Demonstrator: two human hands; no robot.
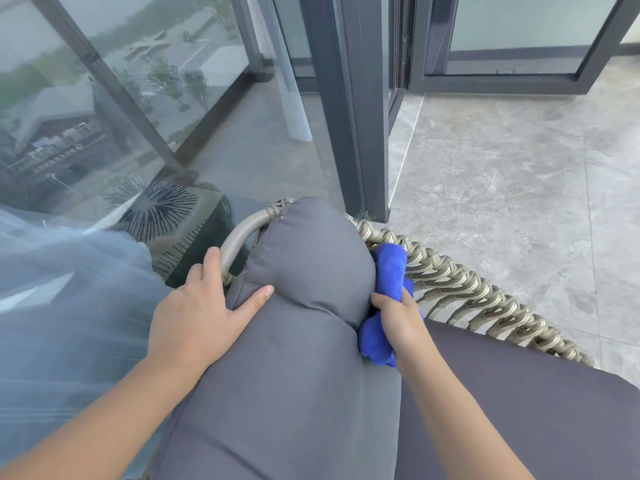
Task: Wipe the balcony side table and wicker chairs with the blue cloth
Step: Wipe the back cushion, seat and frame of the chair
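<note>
Head view: looking down over a wicker chair (460, 289) beside glass balcony panels, both forearms reaching in from the bottom edge.
Blue cloth (388, 299): bunched, wedged between the grey back cushion (311, 271) and the woven chair rim at centre right; one lobe sticking up above the fist toward the rim, another bulging out below it near the seat cushion (519, 410).
Right hand (398, 317): fingers curled tight around the middle of the cloth, knuckles against the cushion's right side, thumb on top.
Left hand (197, 317): fingers straight and spread, laid flat on the cushion's left flank at centre left; index finger pointing right across the fabric, other fingertips up by the curved armrest (239, 233).
Back cushion: plump, creased across its middle, running from frame centre down to the bottom edge.
Chair rim: looped tan weave, sweeping from centre to lower right.
Floor (502, 185): grey marbled tiles, right half of frame.
Door frame (360, 116): dark grey metal post, top centre down to the chair.
Glass panels (121, 98): upper left, with reflections of buildings and trees.
</note>
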